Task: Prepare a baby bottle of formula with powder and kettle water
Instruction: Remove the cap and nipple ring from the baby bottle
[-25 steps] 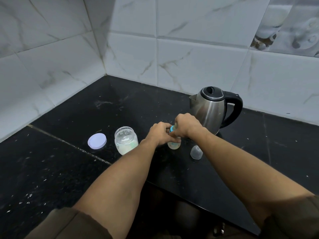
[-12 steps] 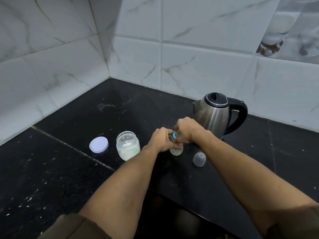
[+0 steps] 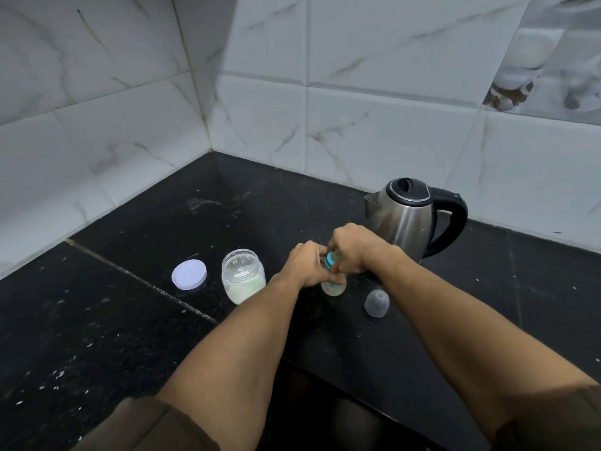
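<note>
A small baby bottle [image 3: 334,288] with a blue collar stands on the black counter [image 3: 130,320], mostly hidden by both hands. My left hand [image 3: 308,264] grips the bottle's body. My right hand [image 3: 353,247] is curled round the blue collar at its top. Left of the bottle stands an open glass jar [image 3: 243,275] with white powder in it. The steel kettle [image 3: 411,216] with a black handle stands just behind my right hand, lid down.
The jar's white lid [image 3: 189,274] lies flat on the counter left of the jar. A clear bottle cap [image 3: 377,303] sits right of the bottle. Marble-tiled walls meet in a corner behind. The counter's front edge runs under my forearms.
Both hands stay on the bottle in the same grip; only the camera has shifted slightly.
</note>
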Demonstrator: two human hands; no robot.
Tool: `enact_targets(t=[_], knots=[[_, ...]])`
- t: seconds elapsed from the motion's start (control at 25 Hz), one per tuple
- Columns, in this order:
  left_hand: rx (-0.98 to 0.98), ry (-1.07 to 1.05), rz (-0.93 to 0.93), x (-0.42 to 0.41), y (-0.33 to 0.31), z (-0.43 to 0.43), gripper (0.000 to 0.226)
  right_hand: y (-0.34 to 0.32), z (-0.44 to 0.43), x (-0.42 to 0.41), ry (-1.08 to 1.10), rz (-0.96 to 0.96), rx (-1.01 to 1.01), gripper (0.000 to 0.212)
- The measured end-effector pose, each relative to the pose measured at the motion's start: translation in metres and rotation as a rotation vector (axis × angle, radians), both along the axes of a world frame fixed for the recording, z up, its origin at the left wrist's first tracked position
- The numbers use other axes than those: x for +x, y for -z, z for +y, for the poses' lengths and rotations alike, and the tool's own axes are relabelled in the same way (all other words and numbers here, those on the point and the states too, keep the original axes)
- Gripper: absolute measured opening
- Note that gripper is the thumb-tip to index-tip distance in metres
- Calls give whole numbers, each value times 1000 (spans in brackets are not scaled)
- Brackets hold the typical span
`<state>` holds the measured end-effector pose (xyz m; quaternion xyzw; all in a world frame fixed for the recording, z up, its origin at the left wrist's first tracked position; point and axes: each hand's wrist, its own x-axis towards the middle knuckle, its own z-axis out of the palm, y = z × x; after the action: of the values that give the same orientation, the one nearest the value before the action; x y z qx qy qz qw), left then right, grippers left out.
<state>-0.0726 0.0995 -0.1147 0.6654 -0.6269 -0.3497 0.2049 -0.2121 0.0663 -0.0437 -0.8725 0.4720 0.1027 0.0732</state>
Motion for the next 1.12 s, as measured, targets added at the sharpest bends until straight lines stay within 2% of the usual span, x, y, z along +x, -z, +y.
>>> enact_targets(t=[0.28,0.52,0.64,0.8,0.96,1.12], knots=[[39,-30,54,0,1,0,49,-1,-6,-4,-149,40,3,44],[33,-49,16,-1,-2,0,39,-3,-8,-9,-256,44,50,54],[54,-56,15,-1,-2,1,46,0,-6,-12,-172,-39,84,55],[35,-58,16,-2,-4,1,48,-1,-4,-13,87,-245,44,52],[76,-26,-15,-2,-10,-1,43,3,1,-4,207,-149,10,45],[80,-33,-8,-3,-10,0,44,2,1,-1,226,-192,56,42]])
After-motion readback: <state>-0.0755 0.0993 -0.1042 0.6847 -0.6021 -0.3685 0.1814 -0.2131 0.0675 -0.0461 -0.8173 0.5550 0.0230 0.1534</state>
